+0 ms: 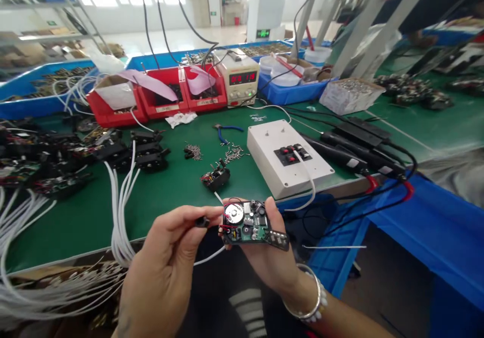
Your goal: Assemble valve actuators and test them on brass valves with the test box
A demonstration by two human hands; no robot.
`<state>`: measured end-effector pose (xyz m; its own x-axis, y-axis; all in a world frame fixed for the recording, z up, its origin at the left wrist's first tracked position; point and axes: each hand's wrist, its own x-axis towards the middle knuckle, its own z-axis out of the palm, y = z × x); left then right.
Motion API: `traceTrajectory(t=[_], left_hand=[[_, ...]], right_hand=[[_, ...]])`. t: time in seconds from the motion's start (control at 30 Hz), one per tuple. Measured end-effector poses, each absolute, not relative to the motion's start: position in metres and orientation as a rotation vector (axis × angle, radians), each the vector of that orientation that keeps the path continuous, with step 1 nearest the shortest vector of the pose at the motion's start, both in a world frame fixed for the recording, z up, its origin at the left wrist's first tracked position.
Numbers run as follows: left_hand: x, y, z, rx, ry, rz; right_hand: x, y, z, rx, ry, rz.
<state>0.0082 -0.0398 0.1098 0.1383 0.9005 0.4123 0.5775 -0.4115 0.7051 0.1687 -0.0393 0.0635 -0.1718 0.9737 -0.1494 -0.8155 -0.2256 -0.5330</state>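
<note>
Circuit board (247, 224): small and green, with a round silver disc on top. It is up in the air close to the person, just this side of the table's near edge.
Right hand (270, 262): it cups the board from below, with fingers bent up around its side, and holds it flat.
Bracelet (312, 302): a pale band on the right wrist.
Left hand (166, 267): the thumb and first finger are pinched tight on a tiny piece. The other fingers are curled in.
Small black part (202, 222): this is the tiny piece, just beside the board's left edge.
White wire (207, 257): thin, and it runs under the two hands.
Green table (177, 187): wide and full of bits.
Second little board (215, 177): it lies on the table, just past the hands.
White box (287, 159): flat, with black and red buttons, to the right of the little board.
Screws (232, 151): small silver heaps behind the little board.
Blue pliers (225, 131): they lie near the screws.
White cables (121, 202): a thick bunch that hangs over the table edge on the left.
Red bins (159, 96): three in a row at the back.
Meter box (238, 78): it shows red numbers, right beside the bins.
</note>
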Motion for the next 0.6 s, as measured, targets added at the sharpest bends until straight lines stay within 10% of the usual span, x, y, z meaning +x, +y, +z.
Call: traceTrajectory(t=[0.6], left_hand=[[0.001,-0.041,0.096,2.661,1.004,0.939]], right_hand=[[0.160,-0.043,0.059,-0.637,-0.531,1.648]])
